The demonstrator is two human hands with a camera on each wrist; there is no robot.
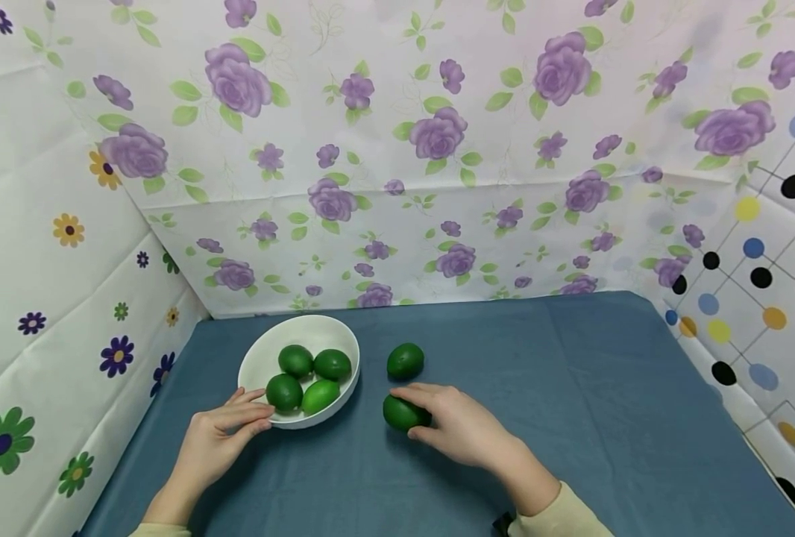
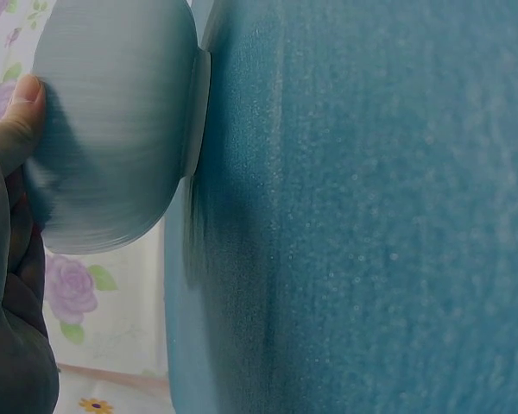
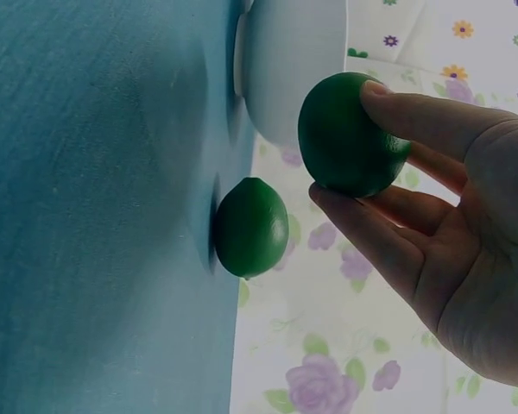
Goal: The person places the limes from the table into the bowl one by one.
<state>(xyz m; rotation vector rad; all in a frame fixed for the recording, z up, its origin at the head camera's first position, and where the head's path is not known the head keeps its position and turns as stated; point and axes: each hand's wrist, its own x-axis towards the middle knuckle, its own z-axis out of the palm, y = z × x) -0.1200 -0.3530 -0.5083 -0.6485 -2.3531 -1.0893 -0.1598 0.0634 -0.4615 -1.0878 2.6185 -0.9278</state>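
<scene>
A white bowl (image 1: 258,364) stands on the table's left part with several green limes (image 1: 296,361) in it, one lime (image 1: 321,396) paler than the others. My left hand (image 1: 218,441) holds the bowl by its near left rim; in the left wrist view the thumb lies against the outer wall. To the right of the bowl, my right hand (image 1: 467,426) grips a dark green lime (image 3: 341,134) between thumb and fingers, and the right wrist view shows it raised off the cloth. Just behind it another dark green lime (image 1: 406,362) lies on the table.
A blue cloth (image 1: 572,418) covers the table. Behind it hangs a white sheet with purple roses (image 1: 438,134). Patterned sheets close off both sides, flowers on the left sheet (image 1: 68,298) and coloured dots on the right sheet (image 1: 760,298).
</scene>
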